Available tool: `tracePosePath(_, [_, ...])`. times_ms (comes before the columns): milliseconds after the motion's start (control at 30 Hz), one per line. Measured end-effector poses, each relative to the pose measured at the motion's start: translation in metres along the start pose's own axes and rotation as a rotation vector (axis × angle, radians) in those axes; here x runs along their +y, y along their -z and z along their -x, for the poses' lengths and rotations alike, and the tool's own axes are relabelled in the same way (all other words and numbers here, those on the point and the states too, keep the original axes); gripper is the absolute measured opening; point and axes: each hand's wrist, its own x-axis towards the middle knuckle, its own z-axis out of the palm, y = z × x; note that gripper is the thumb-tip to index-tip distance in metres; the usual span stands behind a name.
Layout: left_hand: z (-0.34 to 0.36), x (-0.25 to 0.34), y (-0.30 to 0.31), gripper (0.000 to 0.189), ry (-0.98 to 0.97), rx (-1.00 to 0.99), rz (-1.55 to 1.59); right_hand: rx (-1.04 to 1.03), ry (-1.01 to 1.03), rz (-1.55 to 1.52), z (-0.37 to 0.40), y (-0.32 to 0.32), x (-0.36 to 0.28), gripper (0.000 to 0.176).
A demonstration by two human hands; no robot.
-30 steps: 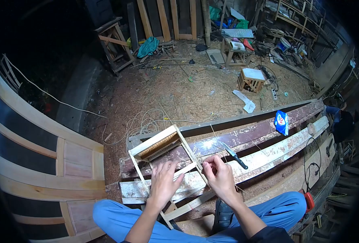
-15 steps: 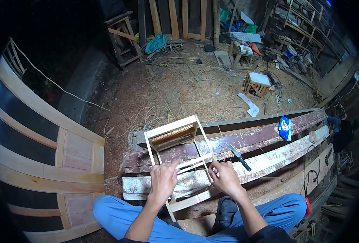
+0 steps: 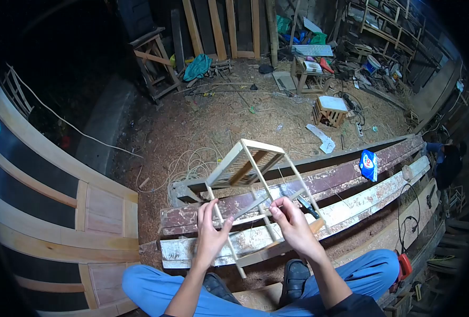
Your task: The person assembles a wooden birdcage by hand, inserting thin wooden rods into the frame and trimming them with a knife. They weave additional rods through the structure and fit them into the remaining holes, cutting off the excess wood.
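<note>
A small frame of thin wooden sticks, with a slatted panel at its far end, stands tilted over the planks in front of me. My left hand grips one of its side sticks between thumb and fingers. At a bar near the frame's middle, my right hand has thumb and fingertips pinched together; anything small between them is hidden. Just beyond the right hand lies a knife with a dark handle, partly behind the frame's sticks.
Under the frame run a worn white plank and a reddish-brown plank. A blue packet rests on the brown one. Paneled wooden doors stand at left. Beyond are coiled cord, a slatted crate and a floor strewn with shavings.
The frame has turned and tilted, its slatted end now rising differently and its right side reaching over the knife. My left hand has shifted onto a side stick; my right pinches near the middle.
</note>
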Motion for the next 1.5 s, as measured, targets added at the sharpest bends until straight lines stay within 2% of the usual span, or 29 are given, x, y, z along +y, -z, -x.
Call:
tracePosePath(33, [0.007,-0.007,-0.007,0.080,-0.044,0.013,-0.121,0.018,0.016,0.067,0.002,0.000,-0.011,0.026])
tracePosePath(133, [0.023,-0.015,-0.030,0.082,-0.037,0.047,-0.108,0.037,0.016,0.128,0.007,0.005,-0.026,0.026])
tracePosePath(200, [0.031,-0.006,-0.036,0.084,0.475,-0.143,0.527,0.094,0.056,0.043,0.009,0.007,-0.029,0.025])
tracePosePath(300, [0.026,-0.031,-0.037,0.084,0.444,-0.213,0.462,0.107,0.071,0.032,0.010,0.018,-0.043,0.023])
tracePosePath(367, [0.018,-0.019,-0.033,0.064,0.461,-0.030,0.542,0.154,0.089,-0.096,0.008,0.028,-0.048,0.018])
tracePosePath(433, [0.008,-0.002,-0.020,0.051,0.432,0.038,0.613,0.162,0.051,-0.183,0.008,0.039,-0.055,0.019])
tracePosePath(467, [0.005,0.007,-0.014,0.038,0.373,0.083,0.562,0.170,0.041,-0.199,0.007,0.043,-0.056,0.019])
tracePosePath(500, [0.003,0.007,-0.010,0.034,0.288,0.132,0.515,0.165,0.050,-0.210,0.004,0.048,-0.051,0.020])
tracePosePath(600, [0.003,0.003,-0.003,0.044,0.231,0.177,0.505,0.179,0.034,-0.271,0.003,0.047,-0.050,0.019])
tracePosePath(667, [0.007,0.014,0.000,0.055,0.329,0.160,0.731,0.131,-0.063,-0.266,0.005,0.049,-0.055,0.017])
tracePosePath(700, [0.007,0.026,0.002,0.055,0.334,0.160,0.731,0.130,-0.068,-0.266,0.004,0.049,-0.049,0.017])
tracePosePath(767, [0.003,0.045,0.007,0.068,0.374,0.155,1.045,0.108,0.024,-0.246,-0.001,0.049,-0.038,0.015])
tracePosePath(800, [0.001,0.044,0.011,0.081,0.380,0.140,1.073,0.051,-0.096,-0.328,0.002,0.056,-0.041,0.018])
tracePosePath(833, [-0.002,0.041,0.016,0.081,0.379,0.141,1.074,0.050,-0.094,-0.327,0.001,0.058,-0.041,0.018])
tracePosePath(900, [-0.007,0.029,0.025,0.089,0.505,0.119,1.116,-0.021,-0.116,-0.412,0.002,0.060,-0.042,0.018])
tracePosePath(967, [-0.010,0.025,0.034,0.090,0.502,0.058,1.076,-0.012,-0.048,-0.413,-0.001,0.054,-0.039,0.018])
tracePosePath(1033, [-0.012,0.031,0.043,0.084,0.580,0.062,1.125,0.016,-0.209,-0.468,-0.001,0.053,-0.042,0.018])
tracePosePath(1100, [-0.015,0.040,0.053,0.078,0.587,0.037,1.175,0.014,-0.207,-0.464,-0.006,0.049,-0.031,0.018])
tracePosePath(1200, [-0.019,0.048,0.057,0.078,0.614,0.064,1.228,0.047,-0.183,-0.401,-0.008,0.038,-0.022,0.017])
tracePosePath(1267, [-0.021,0.031,0.058,0.075,0.500,-0.019,1.081,0.063,-0.174,-0.322,-0.008,0.032,-0.011,0.014])
tracePosePath(1333, [-0.023,0.025,0.053,0.073,0.540,0.045,1.051,0.095,-0.159,-0.215,-0.012,0.029,-0.001,0.013])
tracePosePath(1500, [-0.023,0.029,0.036,0.058,0.663,0.181,0.923,0.078,-0.185,-0.255,-0.011,0.036,-0.003,0.014])
